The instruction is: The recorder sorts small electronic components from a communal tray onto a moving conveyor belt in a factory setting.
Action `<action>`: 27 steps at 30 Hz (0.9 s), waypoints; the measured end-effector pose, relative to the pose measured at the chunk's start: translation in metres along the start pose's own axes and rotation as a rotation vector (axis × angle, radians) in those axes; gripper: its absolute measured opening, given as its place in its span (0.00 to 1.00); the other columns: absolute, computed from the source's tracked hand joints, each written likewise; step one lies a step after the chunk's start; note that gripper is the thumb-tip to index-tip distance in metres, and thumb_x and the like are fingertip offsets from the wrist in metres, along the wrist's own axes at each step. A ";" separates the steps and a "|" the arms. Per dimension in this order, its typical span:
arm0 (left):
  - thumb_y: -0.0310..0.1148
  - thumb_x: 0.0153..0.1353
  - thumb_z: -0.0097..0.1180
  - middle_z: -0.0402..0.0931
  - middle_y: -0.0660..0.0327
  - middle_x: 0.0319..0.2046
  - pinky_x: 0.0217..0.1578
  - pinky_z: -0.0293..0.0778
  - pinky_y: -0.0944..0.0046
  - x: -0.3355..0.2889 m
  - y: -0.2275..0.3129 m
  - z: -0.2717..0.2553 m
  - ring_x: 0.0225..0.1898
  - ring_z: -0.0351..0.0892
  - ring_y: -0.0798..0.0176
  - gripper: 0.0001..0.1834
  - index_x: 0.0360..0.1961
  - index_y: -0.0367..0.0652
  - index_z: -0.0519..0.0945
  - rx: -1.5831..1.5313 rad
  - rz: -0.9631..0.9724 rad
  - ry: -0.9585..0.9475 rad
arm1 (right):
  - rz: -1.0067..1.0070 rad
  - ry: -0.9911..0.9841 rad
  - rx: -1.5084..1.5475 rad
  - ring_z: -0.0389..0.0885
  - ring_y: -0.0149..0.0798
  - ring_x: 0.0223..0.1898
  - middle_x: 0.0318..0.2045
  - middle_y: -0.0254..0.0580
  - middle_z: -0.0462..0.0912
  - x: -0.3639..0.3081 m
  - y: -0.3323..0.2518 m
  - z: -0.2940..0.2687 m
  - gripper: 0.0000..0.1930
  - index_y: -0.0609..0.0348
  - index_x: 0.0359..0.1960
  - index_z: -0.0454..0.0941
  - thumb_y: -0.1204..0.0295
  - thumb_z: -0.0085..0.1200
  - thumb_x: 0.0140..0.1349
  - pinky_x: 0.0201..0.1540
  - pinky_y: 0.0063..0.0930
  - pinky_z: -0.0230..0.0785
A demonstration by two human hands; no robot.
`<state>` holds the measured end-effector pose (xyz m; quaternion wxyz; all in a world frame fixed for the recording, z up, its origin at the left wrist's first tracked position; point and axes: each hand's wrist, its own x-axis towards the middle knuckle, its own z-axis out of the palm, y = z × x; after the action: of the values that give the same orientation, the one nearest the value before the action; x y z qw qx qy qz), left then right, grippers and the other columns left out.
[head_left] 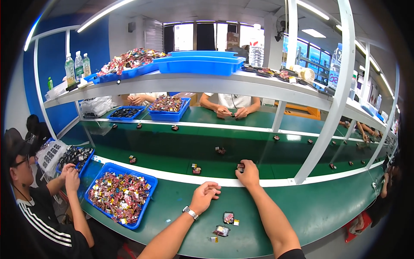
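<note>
My right hand (249, 174) reaches to the green conveyor belt's near edge. Its fingers are closed on a small dark-red electronic module (239, 167), partly hidden by them. My left hand (204, 198), with a metal watch at the wrist, hovers over the green worktop, fingers loosely bent and apart, nothing visible in it. In front of me on the worktop lie two small wrapped modules (222, 231) and a white-and-yellow piece (214, 239). Another module (196, 169) rests on the belt, left of my right hand.
A blue tray (146, 210) heaped with red and yellow modules stands at left, beside a seated co-worker (43, 211). A white post (323, 129) rises at right, carrying an overhead shelf (194, 84) with blue trays and bottles. Across the belt another person (233, 103) handles a small part.
</note>
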<state>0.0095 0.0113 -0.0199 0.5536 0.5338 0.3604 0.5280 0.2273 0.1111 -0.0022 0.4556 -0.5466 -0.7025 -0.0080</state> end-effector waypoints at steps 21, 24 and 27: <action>0.24 0.61 0.54 0.81 0.61 0.28 0.27 0.72 0.73 -0.012 0.009 -0.003 0.24 0.76 0.75 0.05 0.38 0.36 0.77 0.101 0.012 0.073 | 0.059 -0.306 0.298 0.83 0.46 0.43 0.37 0.42 0.86 0.048 -0.030 0.049 0.31 0.64 0.55 0.72 0.70 0.69 0.47 0.49 0.36 0.74; 0.28 0.64 0.50 0.81 0.57 0.29 0.21 0.67 0.74 -0.007 0.012 -0.009 0.20 0.72 0.73 0.05 0.37 0.38 0.75 -0.059 -0.029 0.119 | -0.004 -0.419 0.416 0.81 0.35 0.44 0.41 0.35 0.85 0.011 -0.048 -0.012 0.34 0.59 0.59 0.71 0.73 0.69 0.47 0.49 0.30 0.71; 0.39 0.74 0.39 0.80 0.57 0.30 0.21 0.68 0.74 -0.004 0.012 -0.016 0.22 0.75 0.71 0.15 0.43 0.39 0.73 -0.201 -0.149 0.027 | -0.086 -0.544 0.438 0.77 0.40 0.50 0.47 0.36 0.83 -0.026 -0.073 -0.069 0.34 0.55 0.60 0.71 0.72 0.69 0.48 0.54 0.33 0.68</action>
<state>-0.0087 0.0090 -0.0112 0.6370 0.4403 0.3517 0.5260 0.2144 0.0267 0.0564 0.3577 -0.3878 -0.8056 0.2696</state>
